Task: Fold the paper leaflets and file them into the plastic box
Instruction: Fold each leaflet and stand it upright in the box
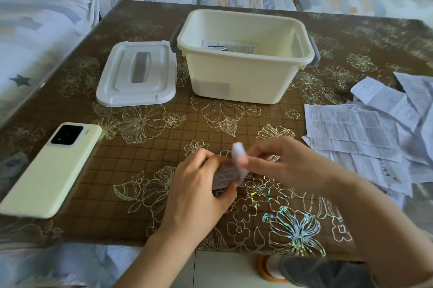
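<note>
Leaflet (223, 177) half folded between two hands, box (236, 81) open behind

Much of the leaflet is hidden. The left hand (199, 189) covers its left part, and only a small grey patch of print shows between the hands. Its right flap stands up off the table (140, 154) as a white blur, so its edge and print cannot be made out. Both forearms run out of the bottom of the view.

At the right, the pile (360, 133) of unfolded sheets is cut off by the frame edge. The sheets overlap too much to count. The box's near wall hides most of its floor; a few folded papers (230, 47) lie flat at the bottom. A round orange-rimmed thing (267, 271) below the near table edge is too blurred to identify.

The left hand lies palm down. Its fingers curl over the leaflet and its thumb sits at the near edge, gripping the paper low against the table. The right hand (288, 163) pinches the raised flap between thumb and forefinger. Its other fingers are loosely bent above the table, touching nothing that can be seen.

The leaflet is at the near middle of the table, in front of the box and well apart from it. A white lid (138, 77) lies flat just left of the box. A pale green phone (51, 170) lies camera side up at the near left.
</note>
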Tool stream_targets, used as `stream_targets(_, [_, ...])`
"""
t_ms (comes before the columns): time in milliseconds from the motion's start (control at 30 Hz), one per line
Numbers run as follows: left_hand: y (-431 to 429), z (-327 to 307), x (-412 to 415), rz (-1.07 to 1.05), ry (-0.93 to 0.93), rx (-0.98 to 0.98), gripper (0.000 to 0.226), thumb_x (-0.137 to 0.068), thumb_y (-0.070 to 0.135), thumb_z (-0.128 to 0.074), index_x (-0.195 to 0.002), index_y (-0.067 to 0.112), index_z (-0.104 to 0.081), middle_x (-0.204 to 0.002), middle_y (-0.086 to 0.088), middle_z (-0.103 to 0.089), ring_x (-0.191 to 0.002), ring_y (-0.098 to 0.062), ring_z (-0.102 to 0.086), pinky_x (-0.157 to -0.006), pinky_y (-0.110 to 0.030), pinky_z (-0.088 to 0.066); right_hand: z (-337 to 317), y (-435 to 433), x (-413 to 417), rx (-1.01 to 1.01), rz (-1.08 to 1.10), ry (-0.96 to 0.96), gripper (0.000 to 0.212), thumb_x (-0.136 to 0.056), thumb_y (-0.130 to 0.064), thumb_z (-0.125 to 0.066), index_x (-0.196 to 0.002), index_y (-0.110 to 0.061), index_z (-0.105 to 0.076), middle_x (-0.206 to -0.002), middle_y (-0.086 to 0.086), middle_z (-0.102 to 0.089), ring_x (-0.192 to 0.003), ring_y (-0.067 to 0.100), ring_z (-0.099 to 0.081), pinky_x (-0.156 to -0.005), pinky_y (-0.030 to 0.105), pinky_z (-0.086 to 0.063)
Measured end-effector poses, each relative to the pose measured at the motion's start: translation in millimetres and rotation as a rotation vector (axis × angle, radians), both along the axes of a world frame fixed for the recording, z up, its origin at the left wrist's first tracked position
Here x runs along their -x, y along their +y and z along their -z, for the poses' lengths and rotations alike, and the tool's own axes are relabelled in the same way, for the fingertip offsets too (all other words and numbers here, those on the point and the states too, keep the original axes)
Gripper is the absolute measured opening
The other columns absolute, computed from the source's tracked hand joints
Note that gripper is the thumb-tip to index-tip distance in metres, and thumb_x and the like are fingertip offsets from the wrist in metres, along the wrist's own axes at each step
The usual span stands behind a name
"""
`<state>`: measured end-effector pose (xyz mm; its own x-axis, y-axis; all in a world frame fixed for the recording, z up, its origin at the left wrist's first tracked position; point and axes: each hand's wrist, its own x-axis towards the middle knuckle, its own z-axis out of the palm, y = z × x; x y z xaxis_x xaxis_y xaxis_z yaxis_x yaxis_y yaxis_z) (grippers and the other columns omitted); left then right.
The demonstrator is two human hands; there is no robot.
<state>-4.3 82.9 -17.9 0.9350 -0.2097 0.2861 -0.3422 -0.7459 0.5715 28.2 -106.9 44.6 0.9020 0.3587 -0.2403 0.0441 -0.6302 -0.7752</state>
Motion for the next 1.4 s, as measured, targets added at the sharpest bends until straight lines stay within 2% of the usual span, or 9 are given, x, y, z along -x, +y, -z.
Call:
stream_targets(100, [2.6,0.2,-1.1,0.007,-0.015,0.023,0.033,-0.077,0.050,-0.058,-0.099,0.027,-0.064,-0.093,0.013,-0.052,-0.081,-0.010,-0.056,-0.067,-0.030,-0.052,13.3,4.2,10.5,-0.099,-0.012,-0.028,0.041,-0.086,-0.069,-0.045,-0.099,-0.041,-0.072,-0.098,0.025,-0.066,-0.075,0.036,-0.062,-0.068,0.049,-0.053])
stream_targets(267, [7.8,3.7,0.4,0.008,0.015,0.070,0.053,-0.077,0.044,-0.073,-0.123,0.020,-0.061,-0.109,0.014,-0.058,-0.096,-0.006,-0.060,-0.080,-0.021,-0.050,25.7,12.7,18.7,0.035,-0.016,-0.285,0.023,-0.094,-0.020,-0.058,-0.109,-0.030,-0.073,-0.102,-0.020,-0.064,-0.085,-0.009,-0.055,-0.071,0.007,-0.040])
stream_targets(367, [18.7,0.5,3.6,0.045,0.092,0.191,0.078,-0.074,0.042,-0.077,-0.143,0.023,-0.045,-0.127,0.018,-0.055,-0.112,0.001,-0.055,-0.091,-0.016,-0.046,34.5,13.7,20.2,0.132,-0.054,-0.368,0.023,-0.093,-0.020,-0.060,-0.110,-0.029,-0.073,-0.106,-0.020,-0.061,-0.091,-0.009,-0.049,-0.076,0.008,-0.038])
stream_targets(467, [27.9,-6.2,5.6,0.073,0.064,0.181,0.066,-0.077,0.055,-0.067,-0.135,0.027,-0.054,-0.138,0.016,-0.046,-0.119,-0.004,-0.052,-0.094,-0.020,-0.047,43.8,15.4,22.2,0.174,-0.061,-0.476,0.020,-0.090,-0.022,-0.063,-0.105,-0.026,-0.075,-0.105,-0.017,-0.060,-0.099,0.003,-0.051,-0.079,0.023,-0.049])
stream_targets(600, [36.8,-7.8,3.0,-0.014,0.011,0.076,0.035,-0.079,0.045,-0.066,-0.108,0.027,-0.070,-0.122,0.016,-0.055,-0.114,-0.004,-0.051,-0.094,-0.022,-0.045,45.0,18.8,23.9,0.198,-0.048,-0.531,0.019,-0.089,-0.030,-0.061,-0.101,-0.028,-0.075,-0.103,-0.018,-0.058,-0.096,0.007,-0.052,-0.070,0.031,-0.054])
stream_targets(833, [35.3,-27.9,-6.5,-0.032,0.151,-0.197,0.042,-0.074,0.056,-0.070,-0.110,0.036,-0.066,-0.104,0.023,-0.054,-0.098,0.000,-0.044,-0.074,-0.009,-0.032,30.9,26.9,14.1,0.266,-0.091,-0.495,0.026,-0.082,-0.029,-0.073,-0.107,-0.034,-0.070,-0.108,-0.015,-0.054,-0.094,0.002,-0.049,-0.074,0.030,-0.052])
stream_targets(967, [22.5,-45.2,-18.9,-0.064,0.294,-0.306,0.043,-0.073,0.054,-0.076,-0.107,0.036,-0.056,-0.100,0.018,-0.056,-0.095,-0.004,-0.049,-0.069,-0.019,-0.041,13.3,34.9,4.1,0.444,-0.230,-0.422,0.056,-0.084,-0.036,-0.069,-0.135,-0.035,-0.044,-0.127,-0.014,-0.042,-0.113,0.004,-0.044,-0.088,0.023,-0.047])
stream_targets(1100, [15.2,-53.3,-31.1,-0.069,0.369,-0.386,0.030,-0.079,0.047,-0.074,-0.098,0.031,-0.057,-0.101,0.013,-0.050,-0.100,-0.010,-0.045,-0.073,-0.023,-0.038,6.7,40.5,-7.2,0.472,-0.305,-0.383,0.048,-0.085,-0.026,-0.070,-0.128,-0.031,-0.050,-0.114,-0.008,-0.048,-0.099,0.012,-0.054,-0.082,0.030,-0.051])
stream_targets(1400, [14.6,-114.2,-77.0,0.108,0.199,-0.049,0.014,-0.084,0.024,-0.074,-0.080,0.032,-0.063,-0.072,0.019,-0.063,-0.073,0.005,-0.058,-0.058,-0.009,-0.041,-37.6,26.9,-51.4,0.252,-0.113,-0.483,0.009,-0.085,-0.030,-0.070,-0.088,-0.026,-0.063,-0.074,-0.014,-0.057,-0.065,0.010,-0.051,-0.062,0.029,-0.046])
